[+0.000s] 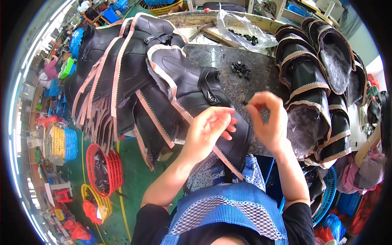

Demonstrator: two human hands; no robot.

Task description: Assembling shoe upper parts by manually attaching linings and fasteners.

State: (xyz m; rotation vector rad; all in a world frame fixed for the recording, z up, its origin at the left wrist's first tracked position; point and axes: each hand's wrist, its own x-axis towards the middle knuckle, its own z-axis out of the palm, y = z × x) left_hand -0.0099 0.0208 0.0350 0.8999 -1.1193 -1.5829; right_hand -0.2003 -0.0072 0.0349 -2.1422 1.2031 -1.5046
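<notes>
A black leather boot upper (185, 75) with grey fur lining and a pinkish zigzag edge lies across the table and over its near edge. A strap with a shiny oval buckle (211, 97) crosses it. My left hand (210, 132) is over this upper, palm turned up, fingers loosely curled and apart, with nothing visible in it. To its right, my right hand (267, 120) is raised above the tabletop, thumb and forefinger pinched together. A tiny dark speck shows at those fingertips, too small to name. Farther off lies a small heap of black fasteners (241, 69).
Stacked black boot uppers (130, 61) fill the left of the dark table (198, 53). Fur-lined boot pieces (308, 81) stand nested on the right. A clear plastic bag (245, 30) with black parts lies at the back. Red basket (116, 171) stands on the left floor.
</notes>
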